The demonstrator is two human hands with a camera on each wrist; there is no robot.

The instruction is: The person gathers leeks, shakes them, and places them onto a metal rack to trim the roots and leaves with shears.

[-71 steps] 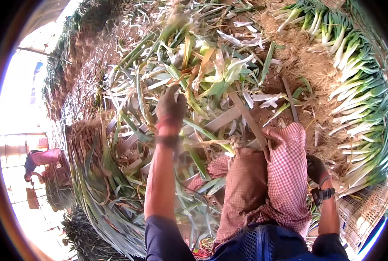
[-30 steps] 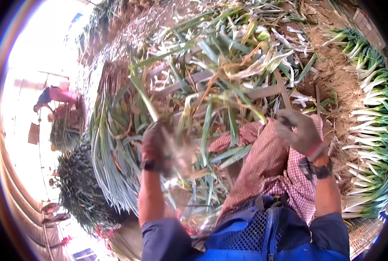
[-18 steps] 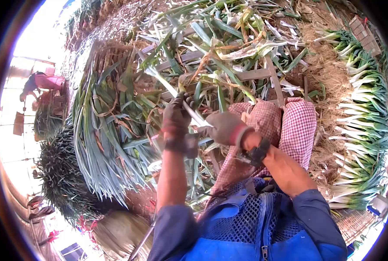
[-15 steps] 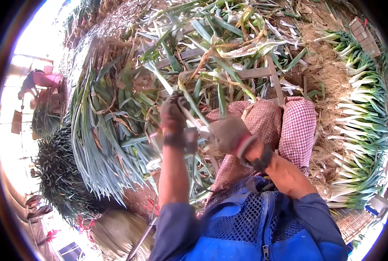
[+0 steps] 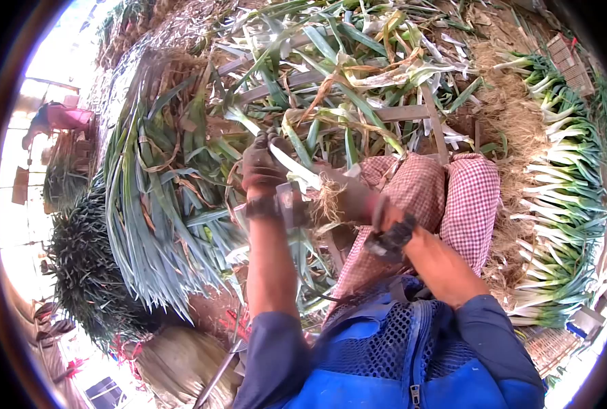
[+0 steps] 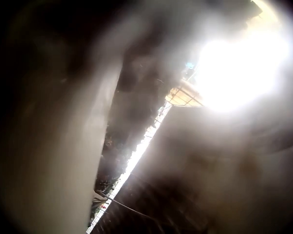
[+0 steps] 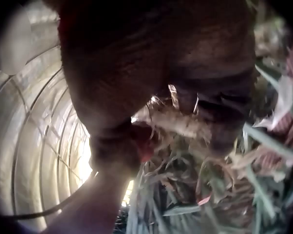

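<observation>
In the head view, my gloved left hand [image 5: 266, 162] grips the white stalk of a leek [image 5: 292, 163], which slants down to the right. Its tangle of pale roots [image 5: 329, 199] hangs at the lower end. My gloved right hand [image 5: 350, 194], blurred, is at that root end. Seen from the right wrist, the dark glove [image 7: 161, 63] curls over a pale stalk [image 7: 178, 122], with thumb and fingers on either side of it. The left wrist view is mostly blur and glare, with a pale stalk-like shape [image 6: 83, 146] close to the lens.
Untrimmed leeks [image 5: 153, 198] are heaped at the left. Torn leaves [image 5: 344, 82] cover the ground ahead, around a wooden frame [image 5: 402, 114]. Cleaned leeks [image 5: 555, 184] lie in a curved row at the right, roots inward. Another person [image 5: 58, 121] bends over far left.
My left hand has come back from the leaf heap with a leek, and my right hand has joined it. Just now the right hand has shifted slightly, and the roots show in front of it.
</observation>
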